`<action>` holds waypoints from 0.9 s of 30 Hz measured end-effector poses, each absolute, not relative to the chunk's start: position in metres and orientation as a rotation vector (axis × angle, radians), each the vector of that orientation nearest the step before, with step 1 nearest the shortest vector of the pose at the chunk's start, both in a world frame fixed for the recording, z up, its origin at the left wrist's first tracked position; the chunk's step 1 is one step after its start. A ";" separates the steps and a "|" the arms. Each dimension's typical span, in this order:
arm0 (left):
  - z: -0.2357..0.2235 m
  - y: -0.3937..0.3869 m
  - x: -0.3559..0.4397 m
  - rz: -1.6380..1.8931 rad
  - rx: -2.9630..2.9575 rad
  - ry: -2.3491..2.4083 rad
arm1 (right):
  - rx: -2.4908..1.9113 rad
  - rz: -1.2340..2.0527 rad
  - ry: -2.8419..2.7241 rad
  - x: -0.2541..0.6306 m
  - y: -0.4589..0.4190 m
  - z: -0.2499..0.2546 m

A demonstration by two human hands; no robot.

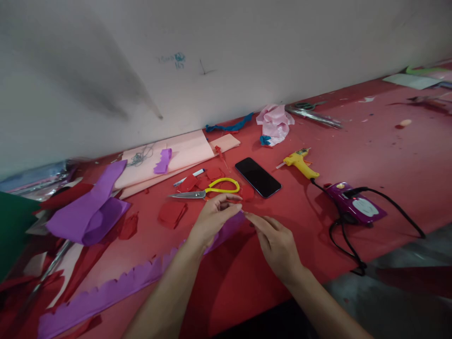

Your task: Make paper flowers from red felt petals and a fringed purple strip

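Note:
A long purple strip [116, 288] with a scalloped upper edge runs from the lower left of the red table up to my hands. My left hand [213, 219] is closed near the strip's far end, thumb and fingers together on it. Facing it, my right hand [278, 241] pinches the tip of the same strip between thumb and forefinger. Just beyond my left hand lie scissors [222, 185] with yellow handles, blades pointing left. A dark phone [258, 176] rests flat beyond my right hand. Red folded pieces [172, 214] lie left of the scissors.
A yellow glue gun [300, 163] and a purple powered box [356, 203] with black cables stand on the right. Looped purple material [90, 212] lies left, with pale pink sheets [169, 157] behind. Crumpled pink material [274, 123] sits near the wall. The table edge is close on the right.

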State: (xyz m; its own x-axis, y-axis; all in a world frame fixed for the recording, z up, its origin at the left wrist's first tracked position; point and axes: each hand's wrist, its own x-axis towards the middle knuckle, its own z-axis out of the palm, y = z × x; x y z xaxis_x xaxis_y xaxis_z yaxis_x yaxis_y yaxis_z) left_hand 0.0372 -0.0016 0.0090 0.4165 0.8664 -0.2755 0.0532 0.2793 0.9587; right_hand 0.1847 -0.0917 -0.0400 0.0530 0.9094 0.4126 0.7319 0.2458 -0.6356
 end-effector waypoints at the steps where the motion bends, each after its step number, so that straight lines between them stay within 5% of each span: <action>1: 0.009 -0.002 0.037 0.694 1.161 1.008 | -1.525 0.205 -1.758 0.185 -0.092 -0.041; 9: 0.007 0.000 0.036 0.681 1.167 0.998 | -1.516 -0.117 -1.924 0.187 -0.093 -0.043; 20: 0.006 -0.001 0.035 0.659 1.228 0.994 | -1.575 0.582 -1.366 0.179 -0.087 -0.020; 27: 0.007 -0.001 0.036 0.681 1.218 0.975 | -1.579 0.705 -1.234 0.174 -0.082 -0.017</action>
